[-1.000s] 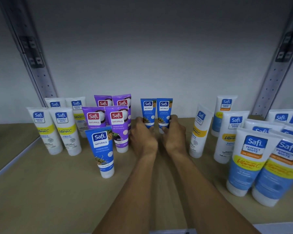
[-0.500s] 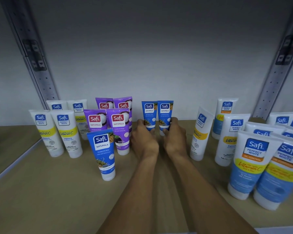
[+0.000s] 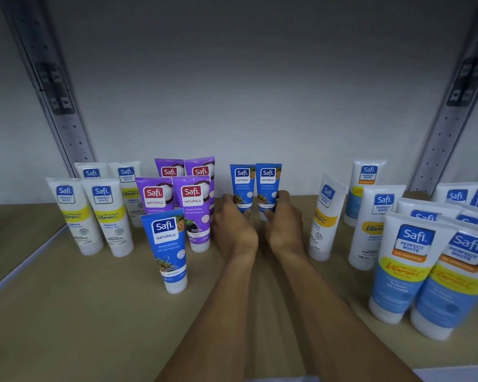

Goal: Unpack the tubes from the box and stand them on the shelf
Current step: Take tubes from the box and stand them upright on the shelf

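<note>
Two small blue tubes stand upright side by side at the back middle of the tan shelf (image 3: pixel 66 326). My left hand (image 3: pixel 233 230) grips the lower part of the left blue tube (image 3: pixel 242 183). My right hand (image 3: pixel 283 230) grips the lower part of the right blue tube (image 3: pixel 268 183). Both tubes' caps are hidden behind my fingers. A larger blue tube (image 3: pixel 169 249) stands alone in front, to the left of my left hand. The box is out of view.
Several purple tubes (image 3: pixel 192 208) stand just left of my hands, with white and yellow tubes (image 3: pixel 105 216) further left. A tilted white tube (image 3: pixel 324 216) and several white and blue tubes (image 3: pixel 406 271) crowd the right side. Metal uprights (image 3: pixel 66 128) flank the back wall.
Both hands stay on the two small blue tubes at the back. The view has dropped slightly; the tubes and hands have hardly shifted on the shelf.
</note>
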